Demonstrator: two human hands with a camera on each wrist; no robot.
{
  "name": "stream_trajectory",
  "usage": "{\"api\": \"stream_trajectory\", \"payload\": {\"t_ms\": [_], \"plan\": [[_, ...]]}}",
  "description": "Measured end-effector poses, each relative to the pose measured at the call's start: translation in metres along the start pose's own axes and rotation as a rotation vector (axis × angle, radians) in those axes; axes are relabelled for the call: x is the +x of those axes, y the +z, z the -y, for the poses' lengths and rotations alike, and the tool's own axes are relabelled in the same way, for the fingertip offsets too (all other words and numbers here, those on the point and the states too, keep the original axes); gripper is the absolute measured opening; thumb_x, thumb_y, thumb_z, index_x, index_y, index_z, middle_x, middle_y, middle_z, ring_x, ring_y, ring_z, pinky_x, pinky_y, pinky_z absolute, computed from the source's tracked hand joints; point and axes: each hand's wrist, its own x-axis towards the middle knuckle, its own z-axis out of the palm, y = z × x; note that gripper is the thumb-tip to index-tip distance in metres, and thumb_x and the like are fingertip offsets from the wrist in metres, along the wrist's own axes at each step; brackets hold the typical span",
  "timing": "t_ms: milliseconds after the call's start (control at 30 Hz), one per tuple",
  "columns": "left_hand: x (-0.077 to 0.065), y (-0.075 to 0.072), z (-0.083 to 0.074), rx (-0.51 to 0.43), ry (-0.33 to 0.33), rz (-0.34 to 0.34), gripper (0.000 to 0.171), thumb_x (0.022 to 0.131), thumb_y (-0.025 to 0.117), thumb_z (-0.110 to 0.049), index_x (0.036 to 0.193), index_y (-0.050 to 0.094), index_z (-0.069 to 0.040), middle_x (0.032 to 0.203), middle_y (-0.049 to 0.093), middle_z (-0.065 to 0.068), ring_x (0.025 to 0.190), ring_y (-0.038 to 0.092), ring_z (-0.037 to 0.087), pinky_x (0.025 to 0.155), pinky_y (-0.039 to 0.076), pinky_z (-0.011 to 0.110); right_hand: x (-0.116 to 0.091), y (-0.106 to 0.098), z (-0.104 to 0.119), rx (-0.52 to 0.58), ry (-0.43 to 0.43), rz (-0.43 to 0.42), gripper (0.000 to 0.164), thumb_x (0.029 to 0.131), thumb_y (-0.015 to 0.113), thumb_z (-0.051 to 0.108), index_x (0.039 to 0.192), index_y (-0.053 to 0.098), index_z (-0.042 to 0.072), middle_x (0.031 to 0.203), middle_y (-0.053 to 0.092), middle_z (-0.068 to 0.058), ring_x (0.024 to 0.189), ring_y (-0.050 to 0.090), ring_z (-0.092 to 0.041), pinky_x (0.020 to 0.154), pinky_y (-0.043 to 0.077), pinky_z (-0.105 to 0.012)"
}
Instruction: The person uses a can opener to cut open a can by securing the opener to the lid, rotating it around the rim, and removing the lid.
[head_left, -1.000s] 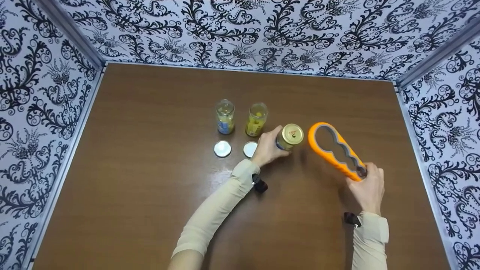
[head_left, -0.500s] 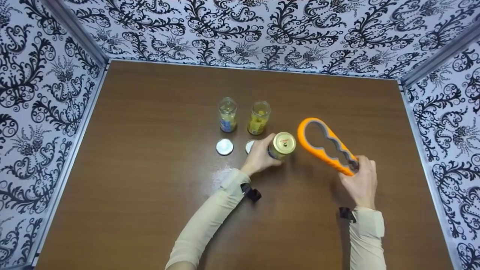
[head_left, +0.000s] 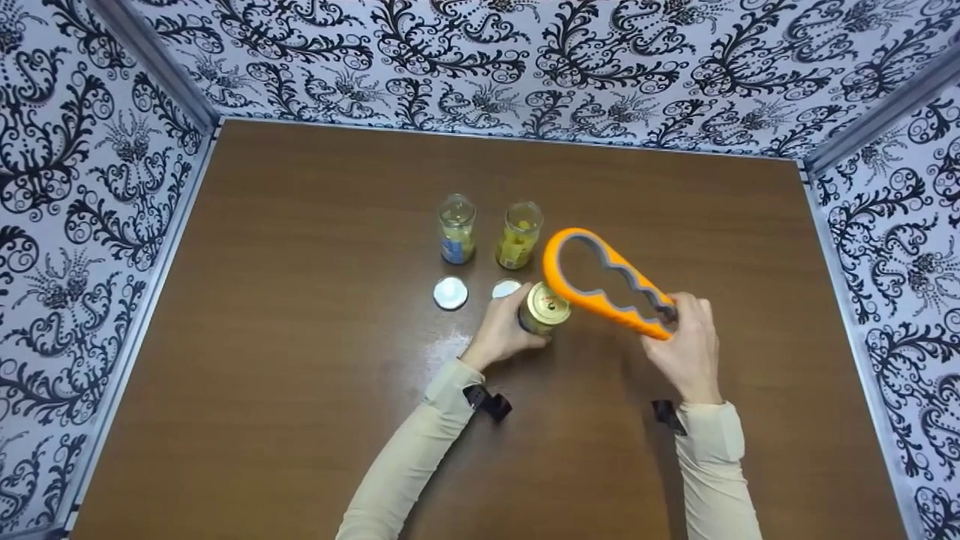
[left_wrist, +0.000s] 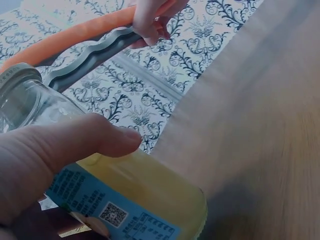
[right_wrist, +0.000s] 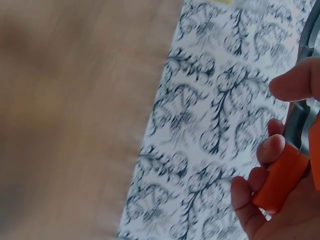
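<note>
My left hand point(head_left: 504, 330) grips a glass jar point(left_wrist: 165, 192) round its side; a gold lid point(head_left: 548, 304) caps it. In the left wrist view the jar shows yellowish contents and a blue label with a QR code. My right hand point(head_left: 688, 346) holds an orange jar opener point(head_left: 600, 303) with a grey wavy inner edge by its narrow end. The opener's wide loop overlaps the lid's right edge in the head view. In the right wrist view, fingers point(right_wrist: 272, 149) curl round the orange end of the opener.
Two lidless glass jars, one with a blue label point(head_left: 457, 232) and one with yellow contents point(head_left: 517, 238), stand behind my left hand. A white lid point(head_left: 451, 293) lies before the first; another lid point(head_left: 506, 288) is partly hidden by my hand. Patterned walls point(head_left: 480, 67) bound the brown table point(head_left: 300, 420).
The left hand has brought the jar left and nearer to me. The right hand has moved the jar opener left, from apart from the jar to overlapping its lid in view.
</note>
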Motion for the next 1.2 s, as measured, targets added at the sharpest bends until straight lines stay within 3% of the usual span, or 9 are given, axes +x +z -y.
{"api": "stream_trajectory", "payload": {"t_ms": [233, 400, 533, 800, 1000, 1200], "plan": [[-0.003, -0.005, 0.005, -0.001, -0.046, -0.064, 0.068, 0.059, 0.088, -0.005, 0.12, 0.058, 0.002, 0.109, 0.067, 0.016, 0.101, 0.062, 0.031, 0.092, 0.047, 0.036, 0.008, 0.008, 0.025, 0.005, -0.084, 0.058, 0.039, 0.059, 0.074, -0.003, 0.096, 0.06, -0.002, 0.08, 0.055, -0.011, 0.079, 0.046, -0.028, 0.062, 0.039, -0.041], [-0.005, -0.006, 0.007, -0.014, -0.008, -0.115, 0.064, 0.059, 0.087, -0.004, 0.116, 0.059, 0.007, 0.106, 0.067, 0.017, 0.101, 0.062, 0.03, 0.092, 0.046, 0.035, 0.014, 0.012, 0.04, -0.02, -0.169, 0.096, 0.037, 0.059, 0.074, 0.001, 0.094, 0.06, 0.001, 0.078, 0.055, -0.007, 0.077, 0.046, -0.027, 0.063, 0.038, -0.038], [-0.007, -0.005, 0.007, -0.053, 0.003, -0.128, 0.072, 0.06, 0.084, -0.002, 0.123, 0.053, 0.012, 0.119, 0.059, 0.025, 0.113, 0.055, 0.038, 0.101, 0.039, 0.041, 0.019, 0.014, 0.051, -0.076, -0.216, 0.131, 0.041, 0.057, 0.077, 0.005, 0.094, 0.061, 0.001, 0.079, 0.055, -0.007, 0.075, 0.045, -0.028, 0.064, 0.037, -0.037], [-0.007, -0.002, 0.007, -0.116, 0.019, -0.175, 0.067, 0.06, 0.082, 0.002, 0.121, 0.055, 0.01, 0.119, 0.059, 0.024, 0.113, 0.055, 0.036, 0.102, 0.039, 0.036, 0.024, 0.02, 0.064, -0.144, -0.239, 0.197, 0.045, 0.058, 0.077, 0.014, 0.098, 0.06, 0.0, 0.08, 0.054, -0.007, 0.078, 0.045, -0.03, 0.07, 0.038, -0.041], [-0.013, -0.001, 0.006, -0.144, 0.008, -0.224, 0.07, 0.062, 0.082, -0.001, 0.123, 0.051, 0.013, 0.121, 0.058, 0.028, 0.114, 0.054, 0.04, 0.102, 0.039, 0.039, 0.023, 0.021, 0.07, -0.164, -0.257, 0.246, 0.047, 0.061, 0.077, 0.023, 0.099, 0.06, 0.001, 0.085, 0.056, -0.008, 0.081, 0.045, -0.03, 0.071, 0.039, -0.042], [-0.013, -0.001, 0.005, -0.147, 0.005, -0.257, 0.068, 0.061, 0.082, -0.003, 0.121, 0.054, 0.012, 0.117, 0.061, 0.024, 0.11, 0.056, 0.037, 0.1, 0.04, 0.036, 0.023, 0.019, 0.076, -0.241, -0.301, 0.255, 0.05, 0.063, 0.073, 0.028, 0.101, 0.06, -0.002, 0.09, 0.056, -0.013, 0.086, 0.046, -0.034, 0.078, 0.038, -0.048]]}}
